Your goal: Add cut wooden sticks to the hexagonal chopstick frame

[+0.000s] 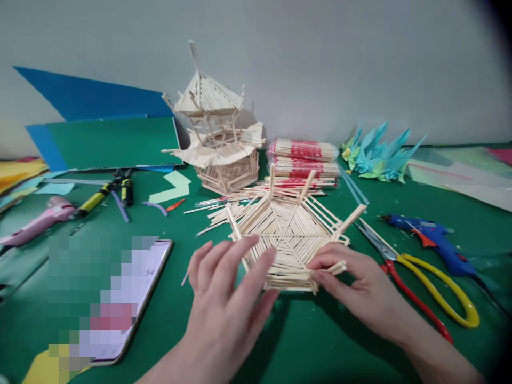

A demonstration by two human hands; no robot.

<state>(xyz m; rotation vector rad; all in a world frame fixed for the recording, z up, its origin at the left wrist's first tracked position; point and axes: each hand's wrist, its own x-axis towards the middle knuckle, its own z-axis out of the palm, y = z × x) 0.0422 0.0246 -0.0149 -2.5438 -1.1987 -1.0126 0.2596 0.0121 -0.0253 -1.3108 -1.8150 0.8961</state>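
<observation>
While the left hand [224, 298] presses flat, fingers spread, on the hexagonal stick roof [290, 234] on the green worktop [320, 341], the right hand [360, 282] pinches a stick [336, 266] at its near edge; seating it flush probably needs steady pressure.

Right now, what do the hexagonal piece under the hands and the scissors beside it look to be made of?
Hexagonal stick panel: pale, unfinished wood or bamboo sticks, matte and straight-grained, apparently glued. Left hand and right hand touch its near edge. Scissors: grey metal blades with a dull shine; glossy red and yellow handles, probably plastic.
</observation>
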